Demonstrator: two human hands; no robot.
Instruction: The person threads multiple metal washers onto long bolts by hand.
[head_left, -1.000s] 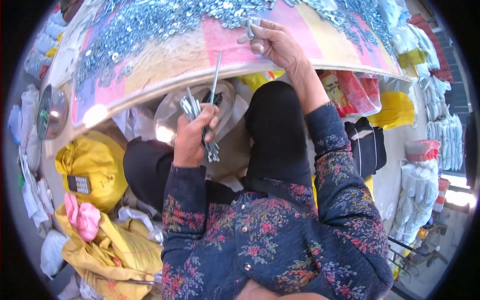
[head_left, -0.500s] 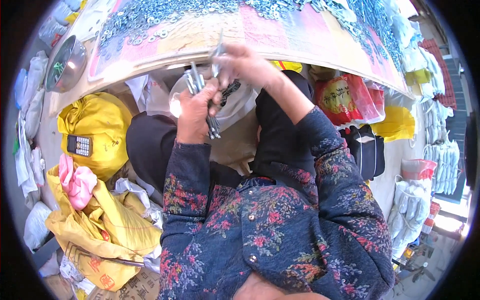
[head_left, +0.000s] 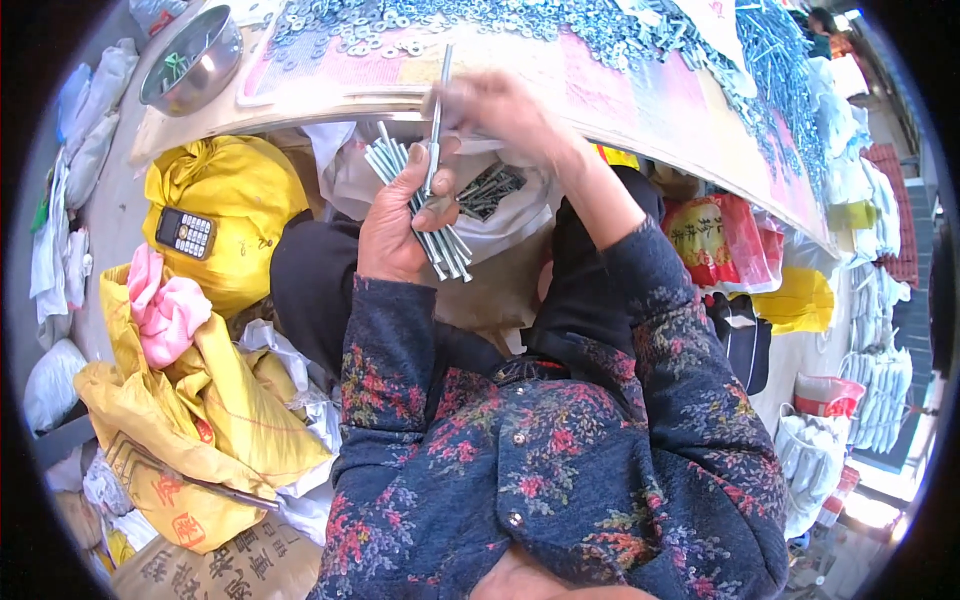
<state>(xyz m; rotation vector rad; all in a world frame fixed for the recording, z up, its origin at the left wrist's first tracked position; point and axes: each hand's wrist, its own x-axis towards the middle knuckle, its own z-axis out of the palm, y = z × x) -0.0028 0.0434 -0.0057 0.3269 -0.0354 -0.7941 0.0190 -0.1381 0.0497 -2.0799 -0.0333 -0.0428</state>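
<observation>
My left hand (head_left: 392, 232) is closed round a bunch of long silvery bolts (head_left: 448, 256), their heads pointing down toward me. One bolt (head_left: 436, 135) stands upright from the thumb and fingers, higher than the others. Beside its upper end is my right hand (head_left: 505, 112), its fingers curled and smeared by motion; whether they grip anything is not clear. Both hands are above an open white sack (head_left: 530, 215) between my knees, with more dark bolts (head_left: 492, 190) inside.
A table (head_left: 300, 112) with many loose washers (head_left: 385, 40) lies just beyond my hands, with a heap of bolts (head_left: 775, 75) at its right. A metal bowl (head_left: 195, 75) stands at its left. A phone (head_left: 186, 233) rests on a yellow sack (head_left: 255, 200).
The upright bolt now stands clear in my left hand's grip. My right hand has shifted slightly right and up. The whole view has tilted a little.
</observation>
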